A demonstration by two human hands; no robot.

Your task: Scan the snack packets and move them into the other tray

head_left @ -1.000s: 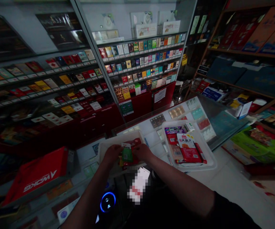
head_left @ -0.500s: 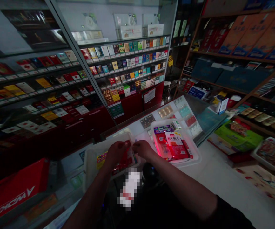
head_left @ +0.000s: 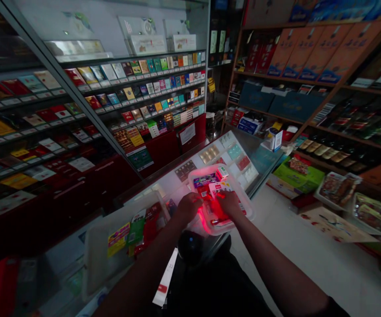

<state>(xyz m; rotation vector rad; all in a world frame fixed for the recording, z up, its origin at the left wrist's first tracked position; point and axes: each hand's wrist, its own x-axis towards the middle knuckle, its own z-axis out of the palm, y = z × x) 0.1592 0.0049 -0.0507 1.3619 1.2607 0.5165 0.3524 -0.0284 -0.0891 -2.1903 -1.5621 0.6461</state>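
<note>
My left hand [head_left: 189,208] is at the left rim of the right-hand white tray [head_left: 248,211], fingers curled and lit red; whatever they hold is hidden. Over the tray, my right hand [head_left: 230,204] has its fingers bent together against the red snack packets [head_left: 219,212], and I cannot make out what is in them. A white-topped packet [head_left: 217,188], a purple packet [head_left: 204,179] and a small white-and-green box [head_left: 222,172] lie in the same tray. In the left-hand tray [head_left: 93,248] are a yellow packet [head_left: 118,239], a green packet [head_left: 136,230] and red packets [head_left: 153,215].
Close to my body stands a round black device [head_left: 190,246], near a white paper strip [head_left: 166,279]. Behind the glass counter, a cabinet holds rows of cigarette packs [head_left: 144,66]. To the right are bottle shelves [head_left: 358,119] and a green box [head_left: 298,175] low down.
Both hands have moved right, from over the left-hand tray to the right-hand one. The view has swung right, and the left tray's packets are now uncovered.
</note>
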